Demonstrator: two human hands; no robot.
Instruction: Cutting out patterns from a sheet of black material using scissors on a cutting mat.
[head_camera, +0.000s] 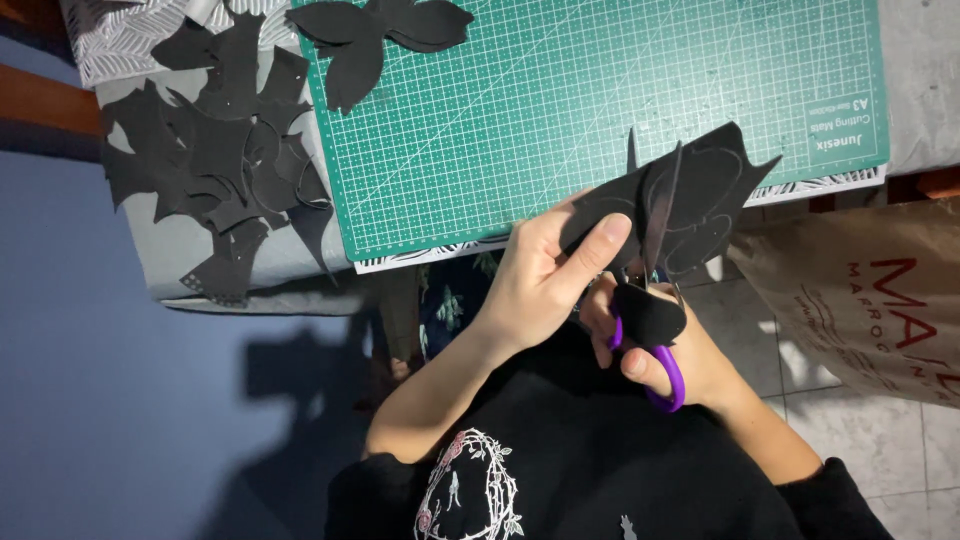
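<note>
**Around your work area**

You have a green gridded cutting mat (560, 110) on the grey table (180, 250). A finished black cutout (375, 30) lies at its upper corner, black scraps (215, 160) pile up beside it, and a brown paper bag (860, 300) stands on the tiled floor (880, 440).

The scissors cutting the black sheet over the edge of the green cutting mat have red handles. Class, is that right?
Not quite. The head view shows the scissors have purple handles, not red. The rest holds: the right hand works them through the black sheet, held by the left hand, at the green cutting mat edge.
</note>
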